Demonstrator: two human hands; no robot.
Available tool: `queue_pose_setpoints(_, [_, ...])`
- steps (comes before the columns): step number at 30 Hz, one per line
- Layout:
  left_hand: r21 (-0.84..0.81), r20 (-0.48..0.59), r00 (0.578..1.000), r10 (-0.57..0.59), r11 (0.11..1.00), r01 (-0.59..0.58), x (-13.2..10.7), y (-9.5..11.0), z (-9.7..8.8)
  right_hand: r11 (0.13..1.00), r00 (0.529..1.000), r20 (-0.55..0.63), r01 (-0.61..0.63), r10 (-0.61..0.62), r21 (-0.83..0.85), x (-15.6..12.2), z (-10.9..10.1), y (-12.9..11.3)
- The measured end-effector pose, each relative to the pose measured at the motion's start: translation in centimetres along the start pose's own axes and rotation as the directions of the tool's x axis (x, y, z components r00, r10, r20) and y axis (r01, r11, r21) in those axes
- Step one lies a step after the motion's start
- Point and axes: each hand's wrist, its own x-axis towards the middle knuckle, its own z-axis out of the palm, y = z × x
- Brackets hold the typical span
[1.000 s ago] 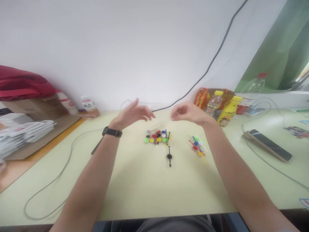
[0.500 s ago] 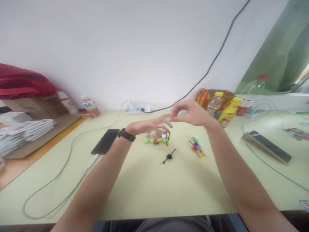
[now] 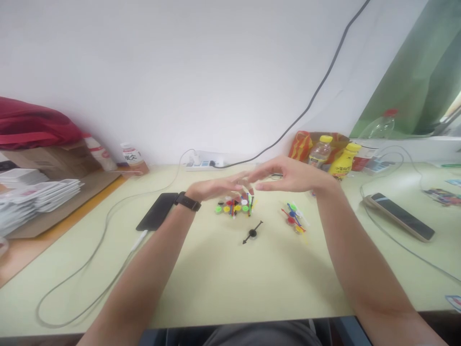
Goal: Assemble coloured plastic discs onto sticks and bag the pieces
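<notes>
On the smooth pale worktop (image 3: 216,278), in the head view, lies a thin black arrow spinner (image 3: 252,233) with a round hub. Beyond it sits a multicoloured, plastic-looking pile (image 3: 236,207); right of it, a smaller cluster (image 3: 293,218). Also beyond it, the left hand (image 3: 218,188) stretches level, grip unclear; the right hand (image 3: 291,176) arches, thumb and fingers parted.

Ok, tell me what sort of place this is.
Likely an indoor desk workspace, perhaps in an office, though that isn't certain: a pale green tabletop, a power strip along its back, and a black smartphone plugged into a cable.
</notes>
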Motion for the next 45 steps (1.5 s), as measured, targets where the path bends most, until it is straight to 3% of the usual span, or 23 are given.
queue_pose_setpoints(5, [0.102,0.076,0.997,0.022,0.994,-0.029,0.9,0.2,0.8,0.999,0.980,0.195,0.038,-0.030,-0.036,0.2,-0.1,-0.5])
queue_pose_setpoints(8, [0.126,0.095,0.995,0.024,0.991,-0.036,1.2,0.3,1.3,0.993,0.930,0.355,0.111,-0.094,-0.029,0.5,0.0,-0.8])
queue_pose_setpoints(11, [0.142,0.106,0.994,0.012,0.989,-0.027,1.1,0.8,1.9,0.991,0.895,0.429,0.137,-0.124,-0.001,0.6,0.0,-0.9])
queue_pose_setpoints(16, [0.288,0.028,1.000,-0.013,0.957,0.004,0.5,1.3,1.6,0.997,0.906,0.421,0.058,-0.033,-0.045,0.0,-0.3,-0.5])
queue_pose_setpoints(21, [0.437,-0.047,0.994,-0.103,0.892,0.113,-0.3,0.3,-0.7,0.987,0.921,0.366,-0.086,0.131,-0.136,-1.3,-1.7,0.3])
queue_pose_setpoints(25, [0.580,-0.237,0.957,-0.167,0.767,0.277,-1.4,-0.3,-2.6,0.939,0.905,0.288,-0.248,0.312,-0.238,-1.4,-2.0,2.0])
queue_pose_setpoints(29, [0.626,-0.342,0.928,-0.146,0.702,0.341,-2.4,-0.7,-3.7,0.890,0.843,0.340,-0.302,0.416,-0.342,0.5,0.5,4.0])
queue_pose_setpoints(34, [0.651,-0.323,0.943,-0.076,0.706,0.280,-2.7,-1.5,-4.4,0.874,0.657,0.577,-0.369,0.485,-0.315,3.2,5.3,6.3])
queue_pose_setpoints(37, [0.630,-0.320,0.946,-0.049,0.734,0.252,-2.5,-1.6,-4.3,0.865,0.596,0.634,-0.415,0.492,-0.282,3.8,7.0,7.6])
queue_pose_setpoints(41, [0.591,-0.317,0.945,-0.084,0.762,0.266,-2.2,-1.3,-3.9,0.871,0.609,0.651,-0.460,0.452,-0.174,3.5,6.6,8.1])
queue_pose_setpoints(45, [0.547,-0.285,0.950,-0.126,0.793,0.270,-2.0,-1.3,-4.0,0.896,0.692,0.586,-0.419,0.421,-0.149,2.1,3.3,7.1])
